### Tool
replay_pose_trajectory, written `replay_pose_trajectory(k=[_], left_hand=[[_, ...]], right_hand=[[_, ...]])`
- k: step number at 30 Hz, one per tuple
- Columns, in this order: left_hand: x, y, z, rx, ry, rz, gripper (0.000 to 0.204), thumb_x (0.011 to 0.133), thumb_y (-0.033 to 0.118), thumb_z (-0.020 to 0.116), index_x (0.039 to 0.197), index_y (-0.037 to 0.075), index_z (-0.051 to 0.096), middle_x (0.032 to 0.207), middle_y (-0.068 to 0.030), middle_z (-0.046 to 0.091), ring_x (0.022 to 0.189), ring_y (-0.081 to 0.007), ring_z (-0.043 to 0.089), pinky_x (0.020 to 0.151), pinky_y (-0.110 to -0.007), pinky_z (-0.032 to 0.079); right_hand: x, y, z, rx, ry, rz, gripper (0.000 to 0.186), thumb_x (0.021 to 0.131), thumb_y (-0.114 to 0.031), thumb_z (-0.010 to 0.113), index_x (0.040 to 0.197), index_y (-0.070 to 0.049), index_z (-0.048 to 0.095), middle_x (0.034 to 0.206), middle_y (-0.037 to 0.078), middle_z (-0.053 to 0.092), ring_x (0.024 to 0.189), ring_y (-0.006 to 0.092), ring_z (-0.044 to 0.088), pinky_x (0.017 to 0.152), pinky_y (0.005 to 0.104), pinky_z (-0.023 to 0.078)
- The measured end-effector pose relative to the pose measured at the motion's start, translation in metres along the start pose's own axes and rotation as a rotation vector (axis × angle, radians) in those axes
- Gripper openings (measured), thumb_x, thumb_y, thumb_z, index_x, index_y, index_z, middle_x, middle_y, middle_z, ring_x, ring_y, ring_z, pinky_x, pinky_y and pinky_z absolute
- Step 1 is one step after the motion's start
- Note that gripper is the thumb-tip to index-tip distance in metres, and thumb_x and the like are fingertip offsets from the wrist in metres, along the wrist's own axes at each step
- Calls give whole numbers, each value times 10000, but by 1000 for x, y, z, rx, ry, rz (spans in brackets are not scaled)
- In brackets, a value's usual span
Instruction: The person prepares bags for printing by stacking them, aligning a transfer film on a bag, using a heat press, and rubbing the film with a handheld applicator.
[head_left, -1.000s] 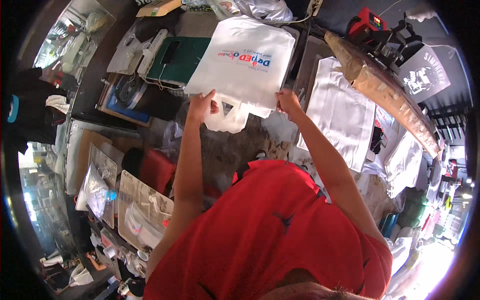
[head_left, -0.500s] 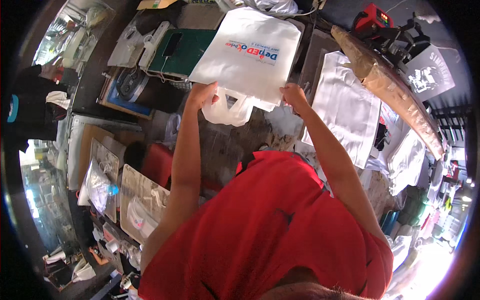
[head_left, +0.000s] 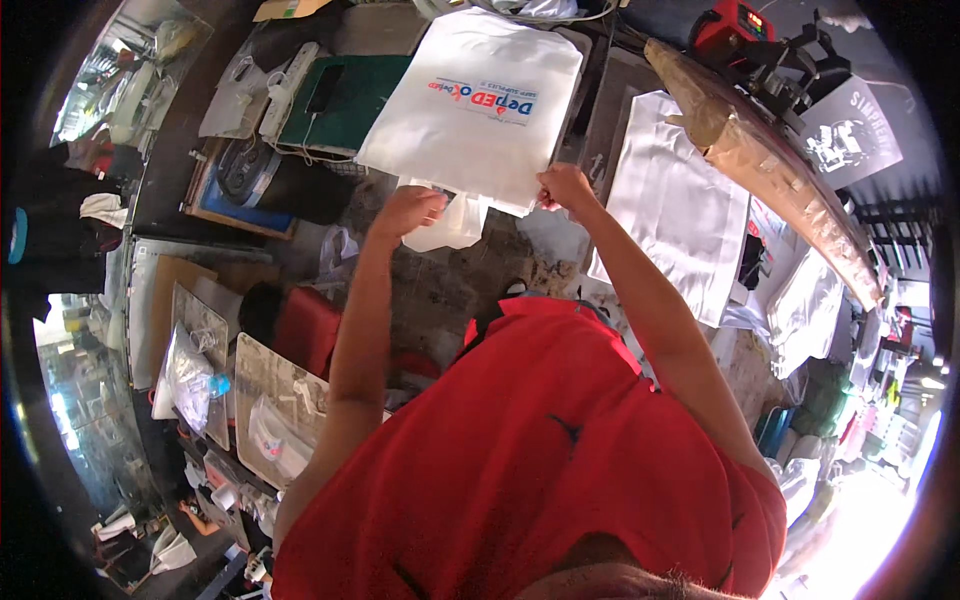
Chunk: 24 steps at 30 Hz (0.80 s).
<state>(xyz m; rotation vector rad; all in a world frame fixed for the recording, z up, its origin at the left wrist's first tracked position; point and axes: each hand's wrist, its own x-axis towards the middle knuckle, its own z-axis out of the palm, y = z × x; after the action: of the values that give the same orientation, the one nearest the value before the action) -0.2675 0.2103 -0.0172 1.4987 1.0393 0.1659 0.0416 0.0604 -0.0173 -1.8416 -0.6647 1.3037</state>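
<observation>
A white cloth tote bag (head_left: 470,135) with blue and red print lies spread out in front of me, its pale handle (head_left: 455,228) hanging down from the near edge. Curled fingers of my left hand (head_left: 408,212) are closed over the handle at the left of that edge; exactly what they pinch is partly hidden. At the near right corner of the bag, my right hand (head_left: 567,188) pinches the cloth between thumb and fingers. Another white cloth piece (head_left: 675,210) lies flat to the right of my right forearm.
A green board (head_left: 345,100) with a dark phone (head_left: 325,88) on it and a white power strip (head_left: 290,95) lie left of the bag. A long brown paper-wrapped roll (head_left: 760,165) slants at the right, near a red device (head_left: 735,30). A red seat (head_left: 308,330) stands lower left.
My left hand has shifted right and nearer to me along the bag's near edge, from the corner toward the handle. My right hand stays at its corner. The whole view has shifted slightly.
</observation>
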Motion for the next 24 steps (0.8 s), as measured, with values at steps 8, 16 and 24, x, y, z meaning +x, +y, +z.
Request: replay_pose_trajectory(k=[8,16,24], left_hand=[[43,14,15,877,-116,206,222,862,213,620,753,21,645,661,-83,610,588,-180,607,600,-324,536],[-15,100,155,-27,-496,0,223,964,229,628,953,12,676,828,-46,680,716,-135,650,645,-264,532],[23,78,284,392,-51,109,310,845,296,774,939,3,740,770,-93,731,637,-163,687,657,-301,547]], right_hand=[[-64,20,-34,-159,-160,-61,368,948,-395,653,865,-38,630,727,85,686,610,161,656,543,321,527],[-188,146,-162,-187,592,-73,240,875,-271,701,917,-35,690,783,113,714,712,217,697,676,385,547],[-243,218,-260,-525,1021,-11,287,760,-218,766,952,-21,685,885,150,713,864,324,694,794,408,543]])
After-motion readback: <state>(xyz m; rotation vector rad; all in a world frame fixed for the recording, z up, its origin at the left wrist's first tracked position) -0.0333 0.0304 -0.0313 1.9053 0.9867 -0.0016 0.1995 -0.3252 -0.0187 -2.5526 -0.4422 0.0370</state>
